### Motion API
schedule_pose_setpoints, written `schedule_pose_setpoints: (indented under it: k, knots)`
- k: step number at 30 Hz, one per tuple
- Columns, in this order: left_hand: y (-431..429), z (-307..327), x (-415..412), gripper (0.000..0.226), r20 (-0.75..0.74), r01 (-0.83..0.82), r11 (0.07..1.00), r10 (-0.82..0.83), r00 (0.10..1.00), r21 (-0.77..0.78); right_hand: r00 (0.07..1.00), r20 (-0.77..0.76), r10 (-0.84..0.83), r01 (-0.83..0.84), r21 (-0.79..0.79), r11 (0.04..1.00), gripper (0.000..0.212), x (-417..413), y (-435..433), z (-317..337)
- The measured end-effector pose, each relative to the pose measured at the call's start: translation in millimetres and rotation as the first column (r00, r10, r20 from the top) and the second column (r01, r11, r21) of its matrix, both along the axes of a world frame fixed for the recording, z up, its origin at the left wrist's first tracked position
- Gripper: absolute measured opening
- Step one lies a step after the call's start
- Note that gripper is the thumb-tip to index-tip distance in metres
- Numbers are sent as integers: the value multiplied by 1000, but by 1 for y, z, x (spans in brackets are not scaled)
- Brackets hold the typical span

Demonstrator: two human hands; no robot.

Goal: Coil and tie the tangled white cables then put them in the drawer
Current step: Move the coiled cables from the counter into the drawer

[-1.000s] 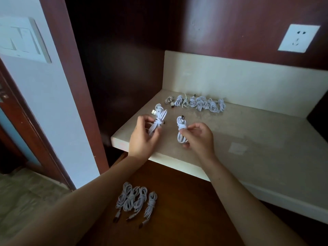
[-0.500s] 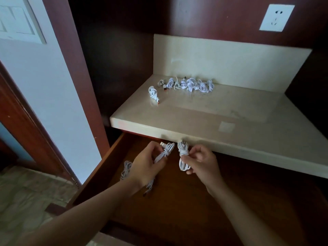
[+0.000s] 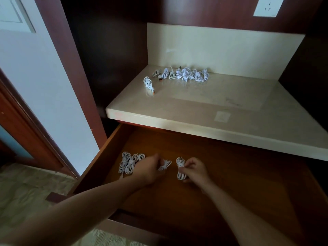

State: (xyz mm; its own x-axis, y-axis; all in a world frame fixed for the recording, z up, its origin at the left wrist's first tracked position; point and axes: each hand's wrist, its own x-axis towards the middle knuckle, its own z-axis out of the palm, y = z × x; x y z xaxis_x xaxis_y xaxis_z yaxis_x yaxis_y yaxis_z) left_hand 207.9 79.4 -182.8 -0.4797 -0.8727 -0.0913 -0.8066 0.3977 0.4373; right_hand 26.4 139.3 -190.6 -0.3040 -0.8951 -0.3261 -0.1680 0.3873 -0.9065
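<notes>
Both my hands are down inside the open wooden drawer (image 3: pixel 113 139). My left hand (image 3: pixel 148 170) grips a coiled, tied white cable (image 3: pixel 165 164) low over the drawer floor. My right hand (image 3: pixel 194 170) grips a second coiled white cable (image 3: pixel 180 168), held upright just to the right of the first. Several tied cables (image 3: pixel 128 163) lie side by side on the drawer floor left of my left hand. On the cream countertop (image 3: pixel 221 107) above, one coiled cable (image 3: pixel 148 83) lies alone, and a row of several white cable bundles (image 3: pixel 182 74) sits near the back wall.
The countertop overhangs the back of the drawer. A dark wooden panel and a white wall (image 3: pixel 44 77) stand at the left, with tiled floor (image 3: pixel 26 189) below. A white wall socket (image 3: pixel 267 6) is at the top right. The drawer's right part shows bare wood.
Both hands carried their cables from the countertop down past its front edge into the drawer. One coiled cable stayed behind on the countertop's left side.
</notes>
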Motion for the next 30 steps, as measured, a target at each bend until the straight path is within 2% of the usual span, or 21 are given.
schedule_pose_setpoints:
  k: [7, 13, 16, 21, 23, 27, 30]
  knots:
    - [-4, -7, -13, 25, 206, 53, 981, -13, 978, -188, 998, -39, 51, -47, 98, 994, 24, 12, -11, -12]
    - [-12, -14, -9, 35, 336, 61, 978, 9, 942, -197, 988, -139, 75, -59, 115, 992, 25, 19, -24, -19]
    - [-13, -16, -7, 37, 340, 68, 979, 1, 940, -190, 972, -179, 153, -129, 142, 981, 17, 19, -21, -30]
    - [-16, -16, -5, 29, 268, 71, 987, -29, 963, -148, 923, -248, 294, -290, 53, 955, 8, 13, -17, -29]
    - [-18, -15, -3, 26, 256, 70, 988, -32, 966, -139, 866, -331, 375, -377, 59, 924, 17, 11, -15, -27]
    - [-21, -8, 1, 24, 197, 29, 987, 3, 980, -158, 630, -569, 529, -566, 131, 814, 34, 3, -6, -20]
    - [-23, 1, 4, 23, 144, -6, 994, 22, 989, -112, 487, -680, 548, -603, 192, 774, 40, 2, -4, -8]
